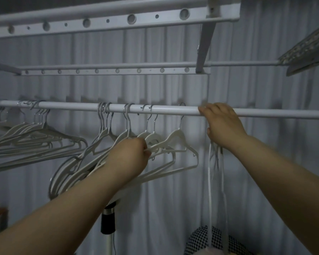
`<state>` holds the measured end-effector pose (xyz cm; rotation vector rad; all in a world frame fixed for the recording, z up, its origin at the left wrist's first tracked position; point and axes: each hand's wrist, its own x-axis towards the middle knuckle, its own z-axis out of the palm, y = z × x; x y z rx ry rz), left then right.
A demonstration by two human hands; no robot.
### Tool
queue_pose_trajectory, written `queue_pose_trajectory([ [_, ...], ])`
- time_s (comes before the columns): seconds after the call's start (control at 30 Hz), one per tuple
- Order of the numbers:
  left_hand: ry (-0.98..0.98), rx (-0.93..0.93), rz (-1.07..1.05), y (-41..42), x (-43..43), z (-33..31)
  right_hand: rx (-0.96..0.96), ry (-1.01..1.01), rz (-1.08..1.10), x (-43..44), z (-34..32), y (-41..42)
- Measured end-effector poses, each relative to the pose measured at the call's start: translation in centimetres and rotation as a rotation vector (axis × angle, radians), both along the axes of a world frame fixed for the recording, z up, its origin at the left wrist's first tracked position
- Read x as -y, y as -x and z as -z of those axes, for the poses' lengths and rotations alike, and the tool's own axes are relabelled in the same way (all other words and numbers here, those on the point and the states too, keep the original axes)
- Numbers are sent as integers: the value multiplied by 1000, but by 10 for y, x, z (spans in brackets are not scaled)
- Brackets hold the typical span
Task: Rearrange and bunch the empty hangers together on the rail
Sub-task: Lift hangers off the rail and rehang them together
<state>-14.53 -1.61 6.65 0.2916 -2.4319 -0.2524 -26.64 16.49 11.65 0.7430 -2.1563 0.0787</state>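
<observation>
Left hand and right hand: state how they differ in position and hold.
Height: the left hand is below the rail, among the white hangers; the right hand is up at the rail.
Hold: the left hand grips those white hangers by their shoulders; the right hand's fingers curl over the rail, a blurred edge-on hanger hanging beneath.
Shared: both are bare and reach forward.
</observation>
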Motion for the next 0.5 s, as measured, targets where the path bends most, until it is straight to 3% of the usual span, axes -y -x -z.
queue_pose_trajectory([
  [0.27,-20,104,-33,6,-8,12,30,-33,-20,0,7,-8],
  [0.5,-249,187,28,-60,11,73,40,35,-235,8,30,-28],
])
